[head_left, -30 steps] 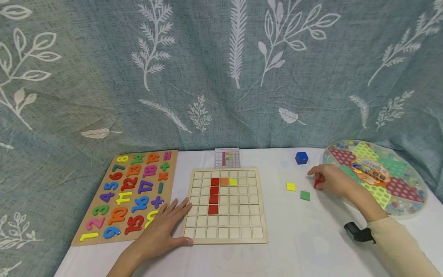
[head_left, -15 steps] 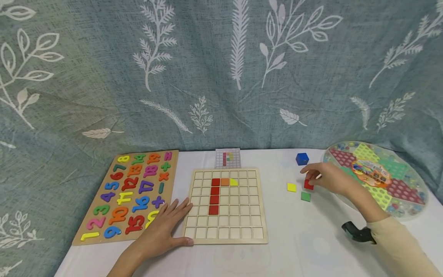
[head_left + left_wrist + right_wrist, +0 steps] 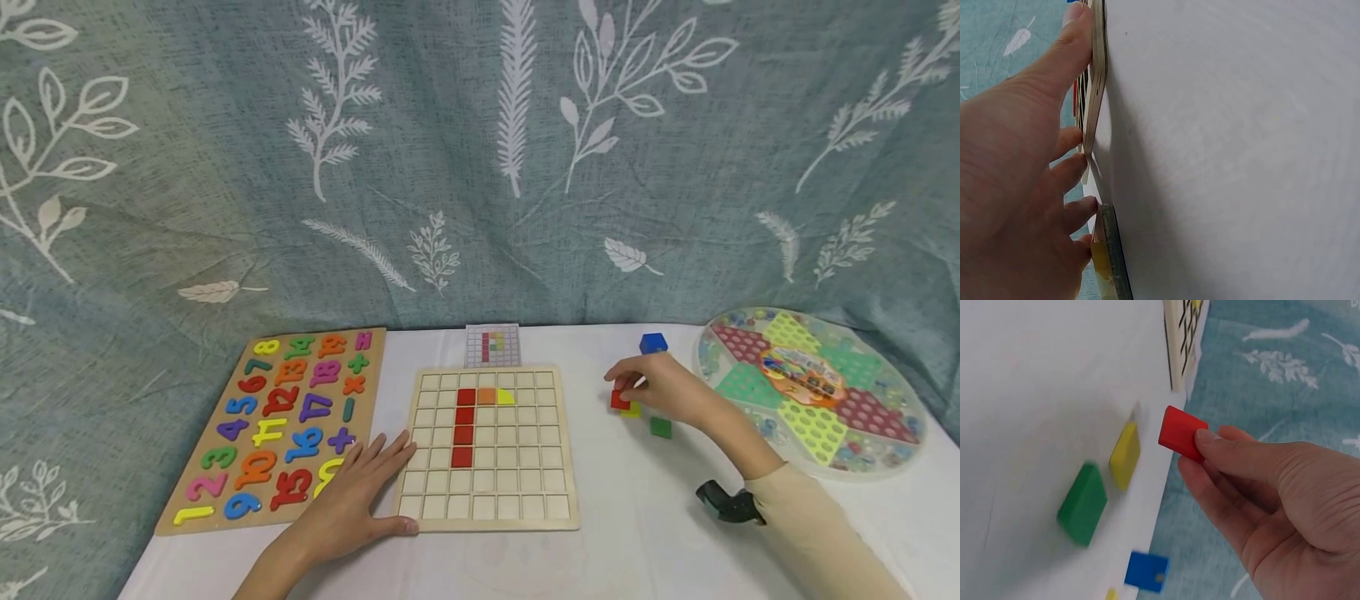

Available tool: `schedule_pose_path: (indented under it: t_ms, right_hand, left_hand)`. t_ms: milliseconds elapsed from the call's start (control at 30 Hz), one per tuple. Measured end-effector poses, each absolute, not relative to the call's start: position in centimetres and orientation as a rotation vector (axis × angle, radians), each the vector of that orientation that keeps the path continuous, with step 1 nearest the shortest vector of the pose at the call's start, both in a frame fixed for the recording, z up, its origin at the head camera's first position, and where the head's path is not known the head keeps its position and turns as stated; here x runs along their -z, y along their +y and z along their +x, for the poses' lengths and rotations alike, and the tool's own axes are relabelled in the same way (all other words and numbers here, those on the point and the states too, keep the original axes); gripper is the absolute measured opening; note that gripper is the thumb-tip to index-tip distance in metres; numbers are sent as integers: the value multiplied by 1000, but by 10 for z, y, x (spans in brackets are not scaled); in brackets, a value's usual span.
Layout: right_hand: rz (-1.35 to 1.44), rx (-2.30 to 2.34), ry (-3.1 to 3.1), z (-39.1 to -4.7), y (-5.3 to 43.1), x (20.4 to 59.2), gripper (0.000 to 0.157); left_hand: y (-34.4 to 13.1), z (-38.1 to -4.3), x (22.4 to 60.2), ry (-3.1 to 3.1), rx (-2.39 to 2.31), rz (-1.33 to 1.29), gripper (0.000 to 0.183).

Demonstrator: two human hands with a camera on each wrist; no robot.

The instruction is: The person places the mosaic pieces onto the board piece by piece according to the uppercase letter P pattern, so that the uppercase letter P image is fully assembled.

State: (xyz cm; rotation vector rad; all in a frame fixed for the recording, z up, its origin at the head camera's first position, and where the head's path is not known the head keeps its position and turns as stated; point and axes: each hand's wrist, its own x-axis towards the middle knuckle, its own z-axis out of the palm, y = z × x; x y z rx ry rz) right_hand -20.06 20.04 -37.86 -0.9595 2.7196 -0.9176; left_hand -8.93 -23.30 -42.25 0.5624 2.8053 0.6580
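Observation:
My right hand (image 3: 663,387) pinches a red square tile (image 3: 1182,433) between thumb and fingers, above the table. In the head view the tile partly overlaps a yellow square tile (image 3: 632,410) on the cloth; a green square tile (image 3: 661,427) lies just right of it. My left hand (image 3: 352,500) rests with fingers spread, thumb and fingertips at the left edge of a wooden grid board (image 3: 517,483). Set in the board are a column of several red squares (image 3: 464,435), an orange square (image 3: 487,396) and a yellow rounded piece (image 3: 506,397).
A pattern card (image 3: 492,346) lies behind the board. The number puzzle board (image 3: 217,492) is at left, partly under my left hand. A blue cube (image 3: 653,342) sits behind my right hand, and a round Chinese checkers board (image 3: 847,442) stands at right. A patterned curtain (image 3: 450,167) hangs behind.
My right hand has carried the red tile leftward, away from the checkers board, past the green tile to above the yellow one. My left hand has stayed on the grid board.

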Motion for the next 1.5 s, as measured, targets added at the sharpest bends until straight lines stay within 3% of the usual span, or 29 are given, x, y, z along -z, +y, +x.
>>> schedule_pose_path:
  t_ms: [1500]
  right_hand:
    - [-1099,1160,2478,-173,48,399,21]
  left_hand:
    - [-234,-89,424,2805,-673,559,99]
